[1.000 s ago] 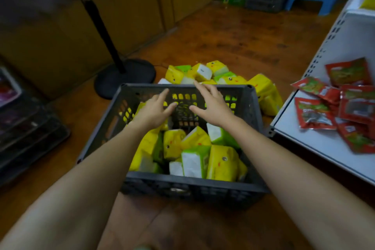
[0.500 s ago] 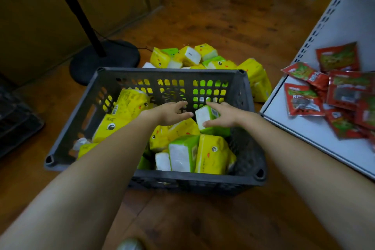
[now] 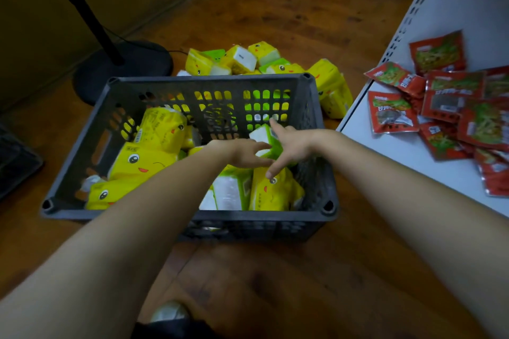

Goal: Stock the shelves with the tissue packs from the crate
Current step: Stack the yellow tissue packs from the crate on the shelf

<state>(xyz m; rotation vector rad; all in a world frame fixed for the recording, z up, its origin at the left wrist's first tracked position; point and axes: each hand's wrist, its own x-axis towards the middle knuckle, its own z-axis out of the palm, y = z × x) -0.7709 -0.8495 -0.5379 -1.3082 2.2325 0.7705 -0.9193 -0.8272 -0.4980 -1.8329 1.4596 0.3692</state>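
Both forearms bare out to the frame edges. Bare left hand [image 3: 242, 153], bare right hand [image 3: 289, 146]; short nail shows on one right fingertip [image 3: 269, 175]. Bottom centre: edge of black fabric garment [image 3: 165, 332], blurred. Just above it a pale rounded shape [image 3: 168, 312], maybe a shoe toe, can't tell.
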